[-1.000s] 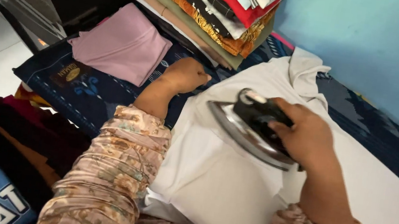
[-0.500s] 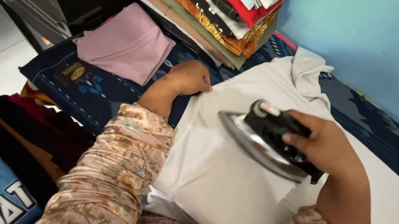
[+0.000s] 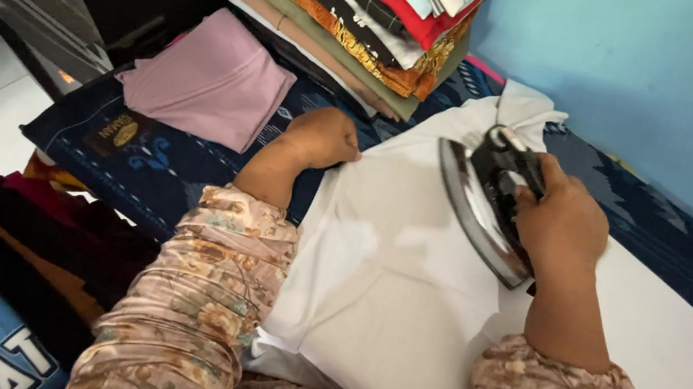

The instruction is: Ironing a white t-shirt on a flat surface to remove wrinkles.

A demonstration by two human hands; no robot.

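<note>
Iron (image 3: 483, 201) has slid toward twelve o'clock since a moment ago — it now sits near the collar end of the white shirt (image 3: 388, 283), tipped on its edge, its shiny soleplate facing nine o'clock. My right hand (image 3: 560, 222) has its grip wrapped tight around the black handle, wrist bent, arm coming in from five o'clock. My left hand (image 3: 323, 138) has stayed put — curled into a loose fist, knuckles pressing the shirt's edge at ten o'clock, holding nothing. Beyond it lies a folded pink cloth (image 3: 212, 83) on a dark blue patterned cloth (image 3: 158, 166) with a small oval yellow label. A stack of folded clothes (image 3: 366, 5) stands at twelve o'clock.
</note>
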